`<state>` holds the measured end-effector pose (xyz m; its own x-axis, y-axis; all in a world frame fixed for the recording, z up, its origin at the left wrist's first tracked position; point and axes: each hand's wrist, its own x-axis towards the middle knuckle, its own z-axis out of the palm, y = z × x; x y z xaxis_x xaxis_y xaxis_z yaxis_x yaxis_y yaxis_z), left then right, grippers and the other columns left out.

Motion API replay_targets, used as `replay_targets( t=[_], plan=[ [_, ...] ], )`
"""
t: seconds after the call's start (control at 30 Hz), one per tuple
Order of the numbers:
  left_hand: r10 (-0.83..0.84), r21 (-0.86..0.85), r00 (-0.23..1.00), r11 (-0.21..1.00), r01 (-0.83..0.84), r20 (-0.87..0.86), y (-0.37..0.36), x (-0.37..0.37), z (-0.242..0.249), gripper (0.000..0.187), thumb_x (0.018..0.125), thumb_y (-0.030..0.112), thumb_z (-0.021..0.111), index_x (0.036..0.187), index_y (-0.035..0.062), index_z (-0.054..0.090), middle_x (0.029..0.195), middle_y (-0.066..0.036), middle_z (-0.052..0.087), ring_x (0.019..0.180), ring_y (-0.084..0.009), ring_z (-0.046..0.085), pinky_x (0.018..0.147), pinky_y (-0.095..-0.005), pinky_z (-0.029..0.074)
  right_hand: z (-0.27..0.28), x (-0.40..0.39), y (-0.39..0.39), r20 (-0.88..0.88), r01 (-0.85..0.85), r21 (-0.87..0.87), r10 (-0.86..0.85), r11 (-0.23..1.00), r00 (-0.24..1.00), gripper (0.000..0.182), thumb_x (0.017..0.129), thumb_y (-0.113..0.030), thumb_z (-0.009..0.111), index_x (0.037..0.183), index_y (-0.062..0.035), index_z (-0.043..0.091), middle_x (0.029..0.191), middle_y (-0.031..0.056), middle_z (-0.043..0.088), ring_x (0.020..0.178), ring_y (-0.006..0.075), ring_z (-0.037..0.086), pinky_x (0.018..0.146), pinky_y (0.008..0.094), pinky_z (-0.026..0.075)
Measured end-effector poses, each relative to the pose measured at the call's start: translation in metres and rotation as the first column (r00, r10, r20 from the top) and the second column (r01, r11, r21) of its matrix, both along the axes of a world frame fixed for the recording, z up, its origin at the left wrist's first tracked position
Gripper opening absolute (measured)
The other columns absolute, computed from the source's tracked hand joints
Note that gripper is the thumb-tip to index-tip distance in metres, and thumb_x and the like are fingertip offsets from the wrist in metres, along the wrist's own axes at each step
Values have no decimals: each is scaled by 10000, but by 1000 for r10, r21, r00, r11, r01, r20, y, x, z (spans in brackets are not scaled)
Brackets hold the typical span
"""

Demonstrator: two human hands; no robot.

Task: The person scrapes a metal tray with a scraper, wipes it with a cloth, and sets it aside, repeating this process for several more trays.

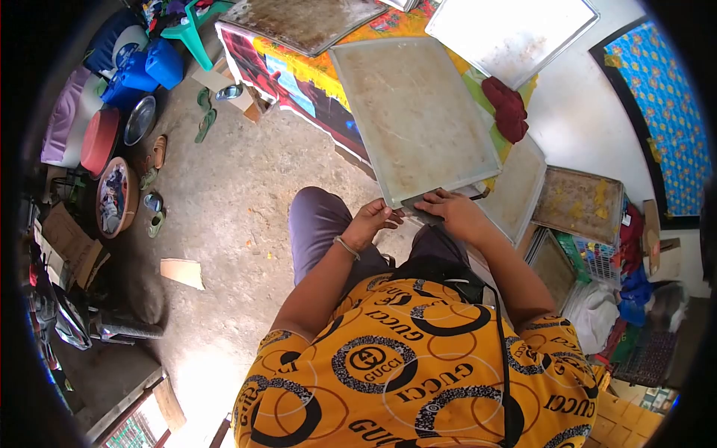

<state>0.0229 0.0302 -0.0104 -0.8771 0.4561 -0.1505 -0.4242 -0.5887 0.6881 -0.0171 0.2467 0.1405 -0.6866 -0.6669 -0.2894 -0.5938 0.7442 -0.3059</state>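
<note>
A large metal tray (422,112) with a worn, stained surface lies on the cloth-covered table, its near edge over my lap. My left hand (376,222) is at the tray's near left corner, fingers curled together beside a small dark flat piece (420,211); whatever it pinches is too small to name. My right hand (452,212) lies on that dark piece at the tray's near edge, its fingers stretched out and pointing left. A dark red cloth (506,110) sits just beyond the tray's right side.
More trays stand around: a brown one (306,19) at the back, a white one (515,33) behind right, another (579,201) at right above a crate. On the left floor are slippers (205,116), a basin (116,198), blue containers (134,78) and a cardboard piece (181,272).
</note>
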Motion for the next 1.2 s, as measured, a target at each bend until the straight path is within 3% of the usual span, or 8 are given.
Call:
replay_targets(
  t=[0.23, 0.33, 0.43, 0.67, 0.97, 1.07, 1.2],
  plan=[
    [18, -4, 1000, 1000, -18, 1, -2, -1, 2, 244, 949, 251, 538, 1077, 47, 576, 990, -90, 644, 912, -210, 635, 806, -348, 502, -21, 6, 4, -167, -76, -12, 73, 997, 983, 674, 684, 27, 563, 1313, -208, 508, 1346, 110, 499, 1270, 371, 421, 1051, 437, 352],
    [17, 12, 1000, 1000, -17, -12, 0, -1, 2, 241, 950, 253, 537, 1074, 51, 576, 984, -88, 645, 907, -206, 635, 803, -347, 503, -27, -3, -4, -230, -35, -69, 18, 997, 973, 589, 731, -1, 536, 1284, -205, 533, 1336, 109, 507, 1242, 370, 450, 1033, 439, 373],
    [24, 3, 1000, 1000, -24, -5, -1, -1, 3, 240, 949, 259, 539, 1073, 56, 576, 978, -87, 645, 902, -203, 634, 800, -347, 505, -28, -9, -10, -181, 9, -81, -24, 997, 983, 613, 723, 1, 547, 1297, -210, 519, 1336, 120, 504, 1243, 379, 445, 1035, 443, 368],
    [30, 42, 1000, 999, -30, -3, -2, 0, -1, 247, 942, 274, 550, 1072, 67, 578, 977, -84, 646, 901, -202, 634, 805, -346, 502, -33, -14, -23, -252, 3, 1, -2, 1000, 968, 660, 711, -11, 584, 1329, -221, 488, 1347, 126, 493, 1242, 389, 443, 1027, 434, 377],
    [26, 35, 1000, 999, -26, -13, -3, 0, 2, 252, 930, 306, 568, 1035, 78, 574, 981, -75, 643, 910, -194, 630, 806, -351, 499, -42, -81, -60, -268, 96, -33, -101, 995, 958, 641, 718, -77, 624, 1329, -215, 486, 1370, 116, 474, 1232, 388, 451, 1010, 422, 396],
    [22, 16, 1000, 1000, -22, -10, -6, -1, 1, 272, 922, 327, 576, 1034, 79, 572, 981, -74, 642, 916, -194, 627, 810, -351, 498, -42, -50, -44, -239, 14, 9, -11, 1000, 971, 628, 723, -76, 616, 1322, -217, 494, 1366, 118, 478, 1231, 399, 448, 1012, 432, 391],
    [19, 23, 999, 1000, -20, 34, -3, 1, 1, 242, 936, 294, 559, 1043, 78, 574, 977, -75, 641, 905, -196, 628, 803, -349, 500, -44, -18, -31, -303, 19, 9, -15, 1000, 953, 600, 724, -80, 616, 1301, -207, 515, 1336, 114, 495, 1194, 381, 472, 980, 428, 420]
  ],
)
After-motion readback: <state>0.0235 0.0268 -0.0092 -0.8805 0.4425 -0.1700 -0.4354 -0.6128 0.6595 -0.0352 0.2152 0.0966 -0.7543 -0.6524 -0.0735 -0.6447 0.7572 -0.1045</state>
